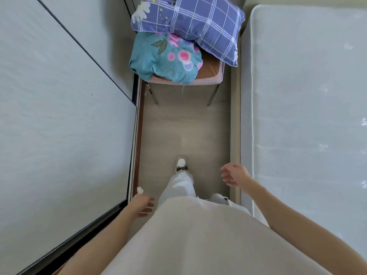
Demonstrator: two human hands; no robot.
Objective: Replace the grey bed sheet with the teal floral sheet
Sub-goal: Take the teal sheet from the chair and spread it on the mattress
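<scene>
my left hand (143, 205) hung loose and empty by the panel (59, 126). the teal sheet (164, 58) sat bundled on the stool (208, 76) ahead, a pillow (198, 22) lapping its top. i judged it best to lift the pillow first. my right hand (234, 174) was relaxed, holding nothing, beside the bare mattress (307, 96).

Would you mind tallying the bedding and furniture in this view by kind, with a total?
Teal floral sheet, bundled on the stool: 1
Purple checked pillow, partly on the sheet: 1
Stool: 1
Bare mattress: 1
Total: 4
</scene>
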